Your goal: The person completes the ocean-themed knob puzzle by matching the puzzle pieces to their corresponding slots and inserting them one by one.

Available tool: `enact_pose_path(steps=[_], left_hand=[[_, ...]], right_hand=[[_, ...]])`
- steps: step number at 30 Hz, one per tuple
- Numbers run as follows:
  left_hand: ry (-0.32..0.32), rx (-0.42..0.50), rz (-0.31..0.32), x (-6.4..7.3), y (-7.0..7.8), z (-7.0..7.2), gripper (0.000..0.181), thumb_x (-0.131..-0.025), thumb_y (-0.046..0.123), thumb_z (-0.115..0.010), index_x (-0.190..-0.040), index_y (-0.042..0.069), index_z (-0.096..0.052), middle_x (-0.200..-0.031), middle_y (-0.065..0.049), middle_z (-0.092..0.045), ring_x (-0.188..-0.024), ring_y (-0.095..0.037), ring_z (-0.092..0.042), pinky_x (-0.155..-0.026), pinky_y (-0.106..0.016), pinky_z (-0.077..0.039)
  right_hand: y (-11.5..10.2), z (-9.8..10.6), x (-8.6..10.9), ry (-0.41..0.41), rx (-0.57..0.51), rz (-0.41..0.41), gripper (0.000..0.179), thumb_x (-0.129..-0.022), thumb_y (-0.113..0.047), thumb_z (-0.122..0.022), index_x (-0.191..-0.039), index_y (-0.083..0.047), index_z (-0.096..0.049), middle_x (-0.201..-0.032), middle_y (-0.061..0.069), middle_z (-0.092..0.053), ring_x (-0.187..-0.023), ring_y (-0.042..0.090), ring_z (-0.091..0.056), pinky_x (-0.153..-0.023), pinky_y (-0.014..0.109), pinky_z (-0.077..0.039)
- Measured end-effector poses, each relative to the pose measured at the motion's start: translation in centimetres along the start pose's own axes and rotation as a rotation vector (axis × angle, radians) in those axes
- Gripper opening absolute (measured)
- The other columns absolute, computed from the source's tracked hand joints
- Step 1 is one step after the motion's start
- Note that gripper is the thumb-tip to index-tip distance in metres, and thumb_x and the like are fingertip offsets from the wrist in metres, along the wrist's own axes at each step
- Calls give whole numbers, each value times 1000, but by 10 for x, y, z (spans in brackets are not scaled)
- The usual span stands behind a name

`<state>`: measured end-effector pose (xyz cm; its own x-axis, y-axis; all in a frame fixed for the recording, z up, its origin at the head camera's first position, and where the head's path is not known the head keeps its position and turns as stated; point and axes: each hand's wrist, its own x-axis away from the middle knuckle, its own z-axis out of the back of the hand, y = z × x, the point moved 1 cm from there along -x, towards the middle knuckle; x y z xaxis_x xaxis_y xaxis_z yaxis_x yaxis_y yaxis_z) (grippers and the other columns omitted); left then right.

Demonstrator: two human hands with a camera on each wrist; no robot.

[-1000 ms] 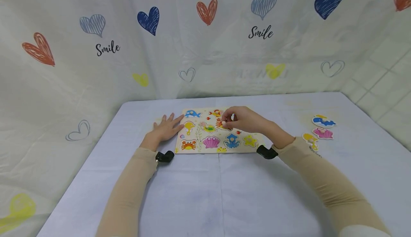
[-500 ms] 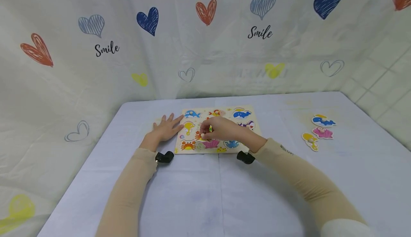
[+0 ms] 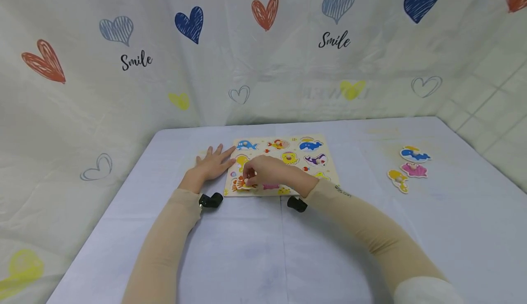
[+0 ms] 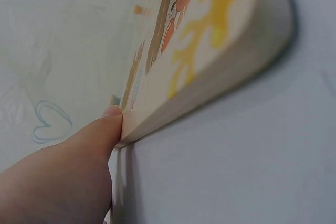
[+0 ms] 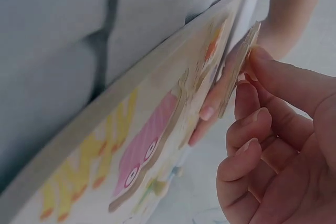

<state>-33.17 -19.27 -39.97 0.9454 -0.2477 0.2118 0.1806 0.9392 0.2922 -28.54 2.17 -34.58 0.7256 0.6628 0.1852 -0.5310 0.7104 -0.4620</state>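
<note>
My right hand (image 3: 269,170) pinches the small knob of a red-orange crab puzzle piece (image 3: 243,187) over the lower left corner of the wooden peg puzzle board (image 3: 332,183). In the right wrist view the crab piece (image 5: 240,66) appears edge-on and tilted, apart from the board's face, with thumb and fingertips at its back. My left hand (image 3: 211,164) lies with spread fingers at the board's left edge. Its thumb touches that edge in the left wrist view, where much of the left hand (image 4: 68,169) is out of frame. My right hand hides the board's middle left pictures.
To the right of the board lie three loose pieces: a blue whale (image 3: 415,154), a pink shell (image 3: 414,170) and a yellow seahorse (image 3: 397,180). A white cloth covers the table (image 3: 247,249). Behind it hangs a curtain (image 3: 288,66) printed with hearts.
My right hand has moved left and toward the near edge, carrying the crab piece from the board's upper middle to its lower left corner. My left hand has stayed in place.
</note>
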Motion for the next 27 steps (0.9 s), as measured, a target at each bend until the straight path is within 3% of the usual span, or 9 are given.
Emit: enact_pose_path(steps=[10,27], left_hand=[[-6,0,-7,2,2,2,65,-109,56,-32,-166,27,-18,-170,-21,-2,-152,-52,6,-110,-80,0],[7,0,-24,3,2,3,65,-109,55,-33,-166,26,-19,-170,-21,-3,-152,-52,4,-110,-81,-3]], right_hand=[[-7,-7,-14,-1,42,-14,5,-98,-24,-73,-97,-20,-71,-85,-5,-63,-83,13,-56,-71,26,-44],[-13,-10,-19,-14,72,11,8,-96,-23,-75,-93,-17,-71,-80,-5,-62,-77,12,-54,-74,28,-42]])
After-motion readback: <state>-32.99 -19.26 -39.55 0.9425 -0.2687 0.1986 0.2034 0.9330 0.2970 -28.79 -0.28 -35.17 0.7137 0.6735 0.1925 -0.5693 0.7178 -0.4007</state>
